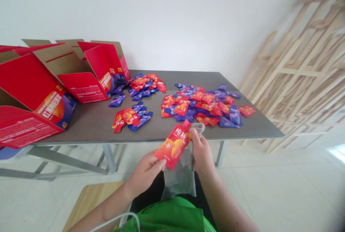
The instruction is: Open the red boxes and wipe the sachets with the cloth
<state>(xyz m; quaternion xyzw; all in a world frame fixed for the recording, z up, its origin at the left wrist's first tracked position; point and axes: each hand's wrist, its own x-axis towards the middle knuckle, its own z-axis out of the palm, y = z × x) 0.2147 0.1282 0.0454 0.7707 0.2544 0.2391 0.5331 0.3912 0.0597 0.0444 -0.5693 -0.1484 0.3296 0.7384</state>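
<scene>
My left hand (pixel 147 171) pinches the lower left corner of a red and orange pouch (pixel 175 145) with a narrow spout-like top. The pouch is tilted, its printed front facing up. My right hand (pixel 201 151) is closed on the upper edge of a see-through plastic bag (pixel 180 180), which hangs below the pouch over my lap. The pouch's top end lies close to my right fingers; whether they touch it I cannot tell. Beyond my hands, a large pile of red and purple pouches (pixel 198 104) lies on the dark table (pixel 151 124).
Two smaller groups, a back pile (pixel 145 85) and a front cluster of pouches (pixel 130 117), lie left of the large pile. Several open red cartons (pixel 91 77) stand at the table's left. A wooden stool (pixel 93 203) is at my left; wooden frames (pixel 299 70) lean at the right wall.
</scene>
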